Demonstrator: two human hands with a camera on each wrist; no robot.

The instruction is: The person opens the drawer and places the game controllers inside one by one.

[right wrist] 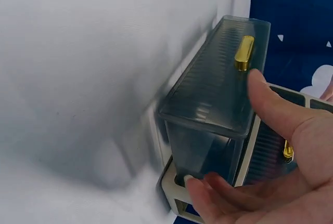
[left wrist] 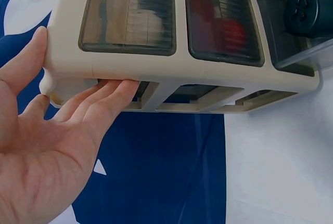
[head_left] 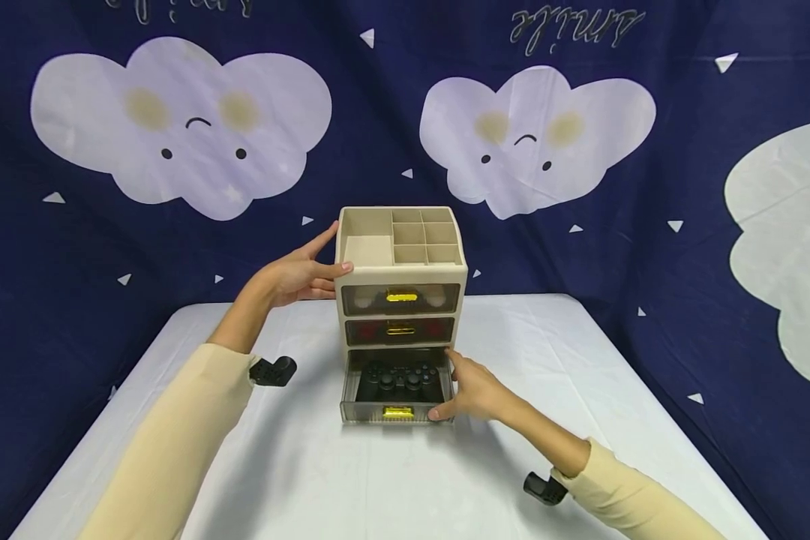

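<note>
A cream desktop organizer (head_left: 405, 268) stands upright, with smoky drawers below a divided open top. Its bottom drawer (head_left: 351, 409) is pulled out and has a black game controller (head_left: 400, 381) inside. My left hand (head_left: 304, 276) rests against the organizer's upper left side, thumb at the top front edge. In the left wrist view its fingers (left wrist: 106, 99) lie nearly straight along the side frame. With my right hand (head_left: 475, 386) I hold the drawer's right front corner, thumb on the front panel beside the gold handle (right wrist: 244, 52), other fingers along the side wall.
The organizer stands on a white-covered table (head_left: 297, 465). Behind hangs a dark blue curtain (head_left: 371, 112) with cloud prints. Two upper drawers (head_left: 401, 315) are closed; a red item (left wrist: 229, 34) shows dimly inside one. A black wrist camera (head_left: 545, 489) sits at the right sleeve.
</note>
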